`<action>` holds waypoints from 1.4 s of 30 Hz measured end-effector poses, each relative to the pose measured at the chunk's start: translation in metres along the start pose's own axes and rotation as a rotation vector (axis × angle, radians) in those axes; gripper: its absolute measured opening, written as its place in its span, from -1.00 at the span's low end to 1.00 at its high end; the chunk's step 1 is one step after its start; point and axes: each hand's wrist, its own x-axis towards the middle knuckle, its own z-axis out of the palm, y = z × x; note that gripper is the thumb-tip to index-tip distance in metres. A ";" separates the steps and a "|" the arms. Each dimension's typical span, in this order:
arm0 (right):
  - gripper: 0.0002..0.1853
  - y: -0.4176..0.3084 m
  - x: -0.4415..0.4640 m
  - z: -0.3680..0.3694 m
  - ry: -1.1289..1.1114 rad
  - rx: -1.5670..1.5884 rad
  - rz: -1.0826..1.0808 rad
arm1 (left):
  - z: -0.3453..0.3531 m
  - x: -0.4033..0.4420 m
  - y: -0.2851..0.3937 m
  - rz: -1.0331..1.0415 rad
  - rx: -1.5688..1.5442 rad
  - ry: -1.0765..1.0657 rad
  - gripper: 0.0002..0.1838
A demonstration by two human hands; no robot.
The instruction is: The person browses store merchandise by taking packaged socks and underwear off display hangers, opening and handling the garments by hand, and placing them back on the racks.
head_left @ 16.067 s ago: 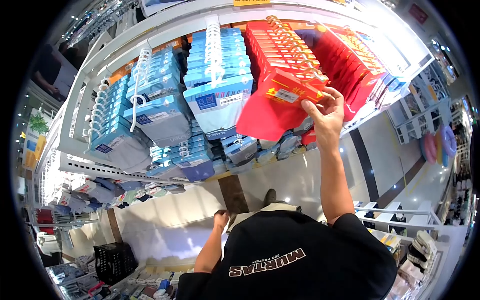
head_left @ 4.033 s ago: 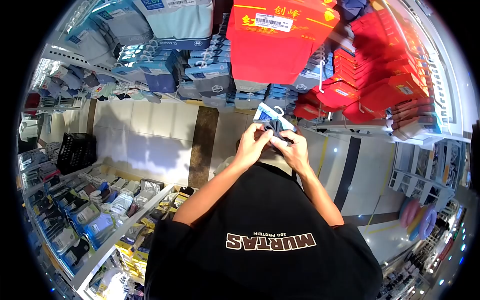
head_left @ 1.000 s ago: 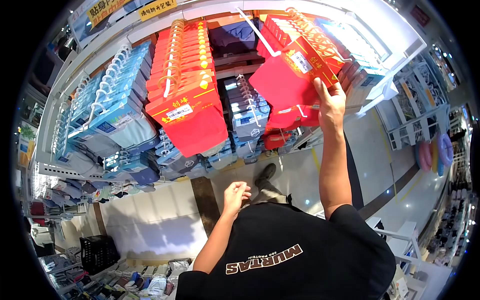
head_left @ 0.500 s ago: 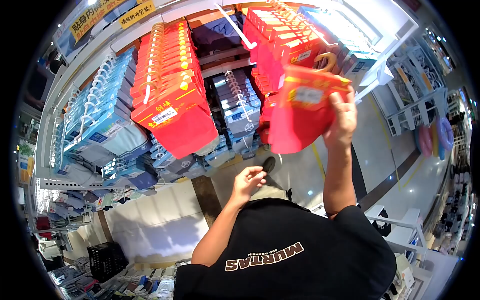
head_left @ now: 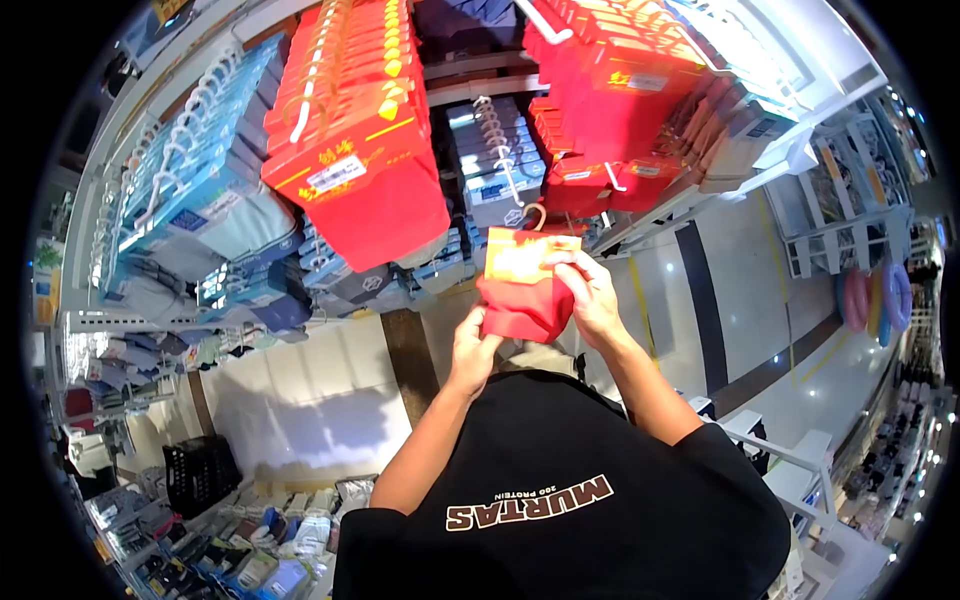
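A red garment package (head_left: 528, 300) with an orange-red card and a hook on top is held in front of my chest. My right hand (head_left: 592, 300) grips the card's right side, thumb on its front. At the lower left edge of the red cloth, my left hand (head_left: 473, 350) is closed on it. Beyond them hangs a row of red packages (head_left: 370, 200) at the left of centre. Another red row (head_left: 620, 90) hangs at the upper right, and grey-blue packages (head_left: 497, 180) hang between the two.
Light blue packages (head_left: 215, 220) fill the rack's left part. A black basket (head_left: 200, 473) stands on the floor at the lower left, near a bin of packaged goods (head_left: 270, 550). White shelving (head_left: 845, 240) and coloured rings (head_left: 885, 300) are at the right.
The red package came off the right red row and moved down and left to my chest. My left hand, previously free, has risen and taken hold of its lower edge.
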 end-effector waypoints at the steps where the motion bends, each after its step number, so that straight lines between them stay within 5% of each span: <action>1: -0.82 0.002 -0.001 -0.001 -0.041 -0.073 -0.011 | 0.000 0.000 0.002 0.054 0.001 0.013 -0.75; 3: -0.84 0.006 -0.005 0.000 -0.129 -0.210 -0.035 | 0.005 0.000 0.007 0.145 -0.030 0.135 -0.78; 5: -0.81 0.010 -0.009 0.004 -0.220 -0.347 -0.131 | 0.001 -0.002 0.020 -0.091 -0.041 0.200 -0.79; 7: -0.77 0.010 -0.014 0.017 -0.260 -0.423 -0.238 | 0.008 0.003 0.028 -0.099 -0.135 0.257 -0.79; 9: -0.57 0.003 -0.018 0.028 -0.322 -0.546 -0.372 | 0.009 0.004 0.030 -0.072 -0.135 0.302 -0.78; 16: -0.54 0.006 -0.028 0.043 -0.273 -0.620 -0.344 | 0.012 0.000 0.021 -0.138 0.023 0.240 -0.72; 17: -0.71 0.012 -0.027 0.041 -0.217 -0.620 -0.339 | 0.017 -0.004 0.030 -0.132 -0.006 0.207 -0.76; 22: -0.80 0.027 -0.019 0.020 -0.087 -0.361 0.061 | -0.001 -0.011 0.024 -0.165 -0.005 0.078 -0.85; 28: -0.77 0.053 -0.018 0.013 -0.126 -0.411 0.116 | -0.010 -0.012 0.016 -0.147 0.004 0.113 -0.86; 32: -0.75 0.036 -0.018 0.024 -0.108 -0.394 0.100 | -0.009 -0.013 0.022 -0.121 -0.057 0.095 -0.76; 35: -0.71 0.036 -0.015 0.022 -0.077 -0.342 0.114 | -0.006 -0.020 0.042 -0.176 -0.240 -0.003 -0.48; 42: -0.68 0.043 -0.014 0.021 -0.124 -0.362 0.096 | -0.019 -0.026 0.037 -0.147 -0.111 0.136 -0.44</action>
